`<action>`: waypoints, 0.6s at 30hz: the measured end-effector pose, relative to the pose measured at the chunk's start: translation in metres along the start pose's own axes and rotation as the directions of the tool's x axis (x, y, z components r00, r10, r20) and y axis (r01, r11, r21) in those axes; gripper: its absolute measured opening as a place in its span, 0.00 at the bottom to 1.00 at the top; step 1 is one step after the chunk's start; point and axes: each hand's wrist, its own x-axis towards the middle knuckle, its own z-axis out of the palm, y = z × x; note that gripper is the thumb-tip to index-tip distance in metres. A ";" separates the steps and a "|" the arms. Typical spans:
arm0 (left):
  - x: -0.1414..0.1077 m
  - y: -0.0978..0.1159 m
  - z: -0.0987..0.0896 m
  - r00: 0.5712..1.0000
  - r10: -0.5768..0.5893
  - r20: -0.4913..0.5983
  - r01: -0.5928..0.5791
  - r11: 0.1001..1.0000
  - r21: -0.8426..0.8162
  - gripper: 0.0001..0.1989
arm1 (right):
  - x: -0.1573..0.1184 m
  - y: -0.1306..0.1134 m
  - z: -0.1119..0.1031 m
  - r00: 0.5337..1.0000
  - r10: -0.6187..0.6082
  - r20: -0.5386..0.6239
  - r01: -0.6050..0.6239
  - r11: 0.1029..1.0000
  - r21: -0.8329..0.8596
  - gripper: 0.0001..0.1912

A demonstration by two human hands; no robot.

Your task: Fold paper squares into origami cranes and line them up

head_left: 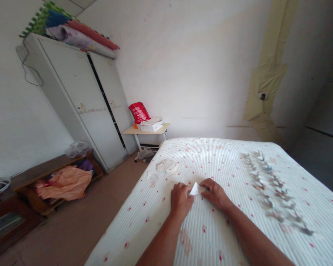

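Observation:
A small folded piece of white paper is held just above the bed, between both hands. My left hand pinches its left edge with thumb and fingers. From the other side, my right hand grips the paper's right end, its fingers curled over and hiding part of it. Up and to the left lies a loose pile of printed paper pieces. Over on the right, several small folded paper figures stand in rows, blurred in this view.
All of this rests on a bed with a white, red-dotted quilted cover. Beyond its far left corner is a small table with a red bag and a white box. A grey cabinet stands at left, beside a low wooden bench.

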 end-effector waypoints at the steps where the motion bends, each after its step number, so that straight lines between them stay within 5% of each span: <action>1: 0.000 0.000 0.000 1.000 0.003 -0.005 -0.003 1.000 -0.003 0.11 | 0.000 0.000 0.000 1.000 0.003 -0.006 -0.003 1.000 0.004 0.17; 7: -0.001 -0.001 0.003 0.999 0.035 -0.028 -0.036 0.999 -0.015 0.11 | -0.002 -0.002 0.002 1.000 0.013 -0.019 -0.012 0.999 0.053 0.25; 18: -0.002 -0.001 0.003 0.999 0.041 -0.020 -0.041 0.999 -0.006 0.09 | -0.003 0.000 0.003 0.999 -0.034 -0.005 0.034 0.990 0.139 0.23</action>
